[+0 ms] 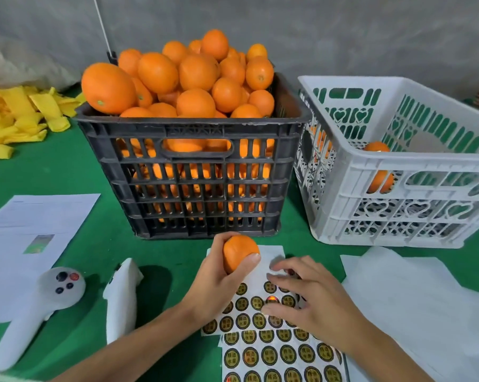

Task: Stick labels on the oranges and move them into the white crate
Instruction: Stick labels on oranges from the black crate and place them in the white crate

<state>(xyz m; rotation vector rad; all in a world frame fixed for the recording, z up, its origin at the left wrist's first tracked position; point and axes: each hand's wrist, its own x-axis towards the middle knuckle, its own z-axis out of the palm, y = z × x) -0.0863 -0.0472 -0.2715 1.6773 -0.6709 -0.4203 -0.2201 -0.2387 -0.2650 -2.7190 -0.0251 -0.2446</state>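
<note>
Left of the black crate (194,172), which is heaped with oranges (177,78), lie yellow foam sleeves (20,117), a printed sheet (37,224) and a white controller (37,304). In front of that crate the left hand (219,279) grasps one orange (239,252), while the right hand (312,296) rests with relaxed, spread fingers on the label sheet (257,312). Right of the black crate stands the white crate (398,172), holding an orange (377,169).

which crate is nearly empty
The white crate on the right: only a couple of oranges show inside it. The black crate beside it is heaped with oranges above its rim.
</note>
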